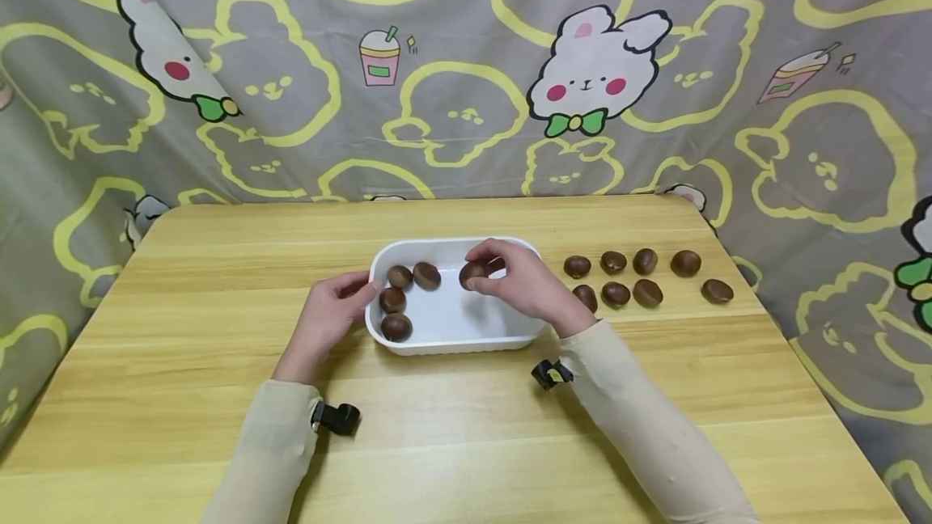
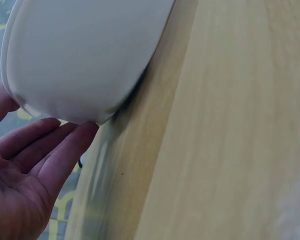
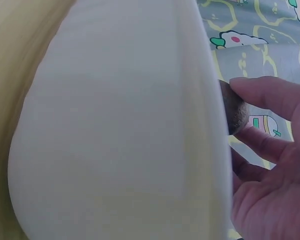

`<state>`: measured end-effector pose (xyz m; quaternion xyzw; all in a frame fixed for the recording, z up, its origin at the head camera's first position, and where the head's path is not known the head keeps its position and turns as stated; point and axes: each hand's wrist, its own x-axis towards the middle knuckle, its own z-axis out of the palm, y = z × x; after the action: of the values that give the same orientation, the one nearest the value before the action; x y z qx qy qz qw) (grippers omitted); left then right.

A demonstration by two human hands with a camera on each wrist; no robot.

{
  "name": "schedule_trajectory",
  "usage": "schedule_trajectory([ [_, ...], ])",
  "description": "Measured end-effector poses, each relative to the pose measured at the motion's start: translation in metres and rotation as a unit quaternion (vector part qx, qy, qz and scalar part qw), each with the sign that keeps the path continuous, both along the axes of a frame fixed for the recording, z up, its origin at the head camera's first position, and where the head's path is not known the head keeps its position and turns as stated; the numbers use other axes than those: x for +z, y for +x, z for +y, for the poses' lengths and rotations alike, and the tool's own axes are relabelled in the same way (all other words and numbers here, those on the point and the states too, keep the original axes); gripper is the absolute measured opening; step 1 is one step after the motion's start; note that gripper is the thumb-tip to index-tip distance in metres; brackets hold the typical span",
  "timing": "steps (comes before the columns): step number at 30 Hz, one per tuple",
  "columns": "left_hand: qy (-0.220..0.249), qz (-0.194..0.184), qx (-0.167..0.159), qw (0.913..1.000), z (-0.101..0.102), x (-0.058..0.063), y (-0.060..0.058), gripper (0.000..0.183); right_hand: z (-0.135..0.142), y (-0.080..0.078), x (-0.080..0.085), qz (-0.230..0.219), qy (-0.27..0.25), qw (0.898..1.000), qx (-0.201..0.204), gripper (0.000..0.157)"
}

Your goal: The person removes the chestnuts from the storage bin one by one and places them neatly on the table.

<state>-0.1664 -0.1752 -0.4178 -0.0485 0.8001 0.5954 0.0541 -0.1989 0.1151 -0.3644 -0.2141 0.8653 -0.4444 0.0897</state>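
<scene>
A grey curtain [image 1: 466, 19] is spread behind everything, patterned with yellow outlines; two drink cups are printed across it, each given a green label, and any lettering there is too small to be read. In front of it a wood-grain table [image 1: 444, 459] is seen, and from its near side two pale sleeves [image 1: 265, 447] are stretched inward.

Close to the table's far edge, about midway between left and right edges, one white dish [image 1: 455, 331] is placed. Its left end is held by the left hand [image 1: 331, 310], the grip closed on the wall, thumb at the rim and fingertips against the outside. Over the dish's far right part the right hand [image 1: 524, 277] is poised, its grip narrowed on one chestnut [image 1: 473, 274], pinched between thumb and fingers.

Two black wrist cameras [image 1: 342, 419] are worn, one per arm.

Chestnuts, thirteen counted! One is held; four brown chestnuts [image 1: 396, 327] are gathered at the dish's left end; eight loose chestnuts [image 1: 648, 293] are laid towards the table's far right corner, four in each rough row, one partly hidden by the right hand.
</scene>
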Motion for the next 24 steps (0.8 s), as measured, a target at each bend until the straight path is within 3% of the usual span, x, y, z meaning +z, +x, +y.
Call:
schedule_trajectory([
  [8, 0.017, 0.010, -0.005, 0.9998, 0.001, -0.001, 0.001, 0.048, 0.012, 0.000, 0.002, -0.026, -0.004, 1.000, -0.011, 0.033],
  [17, 0.021, 0.003, 0.001, 0.9998, 0.002, 0.001, 0.003, 0.047, 0.027, -0.001, 0.001, -0.028, -0.054, 0.998, -0.008, 0.035],
  [24, 0.021, 0.005, 0.001, 0.9998, 0.002, -0.001, 0.001, 0.046, 0.038, -0.002, 0.001, -0.025, -0.053, 0.998, -0.008, 0.034],
])
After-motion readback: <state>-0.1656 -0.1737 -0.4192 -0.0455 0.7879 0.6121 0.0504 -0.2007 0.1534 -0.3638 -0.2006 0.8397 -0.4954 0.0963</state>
